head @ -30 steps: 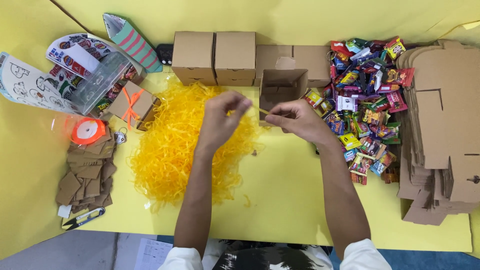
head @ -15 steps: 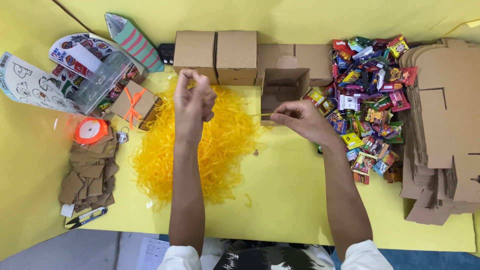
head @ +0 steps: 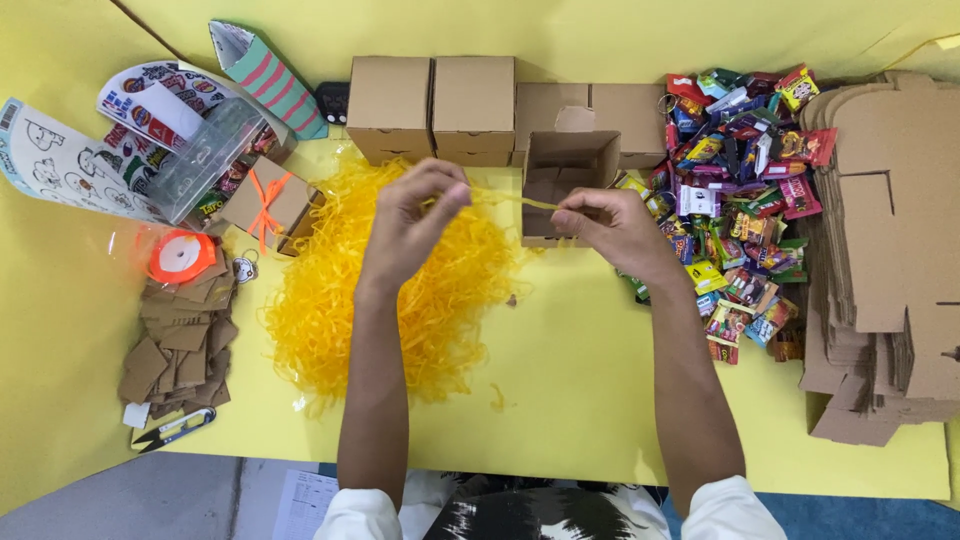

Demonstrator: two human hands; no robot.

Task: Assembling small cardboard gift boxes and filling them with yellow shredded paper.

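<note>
From the head camera, looking straight down: the left hand (head: 415,215) and the right hand (head: 610,222) are raised over a yellow table (head: 580,400), and a thin yellow paper strip (head: 510,199) runs taut between them. The left hand's thumb and fingertips are pinched together on one end of the strip; the right hand's fingers are pinched on the other end.

Taking the open box (head: 565,185) as the landmark: the strip crosses just in front of its left edge, and the right hand hovers over its front wall. The box is brown cardboard, its flaps up and its inside in shadow. To the left of the box lies a loose heap of yellow shredded paper (head: 390,300), and the left hand is above the top of that heap. Behind and to the left of the box stand two closed boxes (head: 432,105), side by side and touching. To the right of the box is a pile of wrapped sweets (head: 735,200) in many colours, and beyond the sweets a stack of flat cardboard blanks (head: 890,260). Far to the left of the box sit a roll of orange ribbon (head: 182,255), a small box tied with an orange bow (head: 265,200), a heap of cardboard scraps (head: 180,340) and small scissors (head: 175,428).
</note>
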